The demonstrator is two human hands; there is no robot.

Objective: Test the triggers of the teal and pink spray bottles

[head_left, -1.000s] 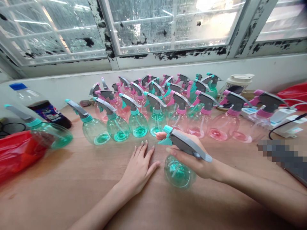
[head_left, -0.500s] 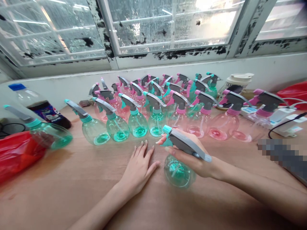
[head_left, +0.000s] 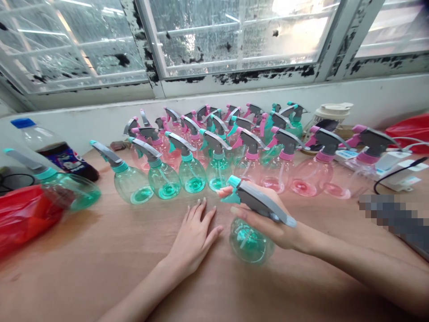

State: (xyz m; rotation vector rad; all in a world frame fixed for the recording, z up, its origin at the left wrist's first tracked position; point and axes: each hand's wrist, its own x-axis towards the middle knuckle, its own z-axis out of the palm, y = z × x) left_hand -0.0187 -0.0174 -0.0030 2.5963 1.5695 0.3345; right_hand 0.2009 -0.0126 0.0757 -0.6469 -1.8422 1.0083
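My right hand is wrapped round the neck of a green spray bottle, just below its grey trigger head with a turquoise nozzle that points left. Fingertips show beside the turquoise trigger. My left hand lies flat on the wooden table, fingers spread, left of that bottle. Beyond both hands runs a front row of spray bottles: green ones such as this bottle on the left, and pink ones such as this bottle on the right. Several more pink and green bottles crowd behind them.
At the far left lie a red plastic bag and a cola bottle with a blue cap. On the right are a lidded cup, white chargers with cables, another red bag and a blurred-out dark object. Windows rise behind.
Almost nothing differs. The view has shifted very slightly; my right hand still grips the spray bottle and my left hand stays flat on the table.
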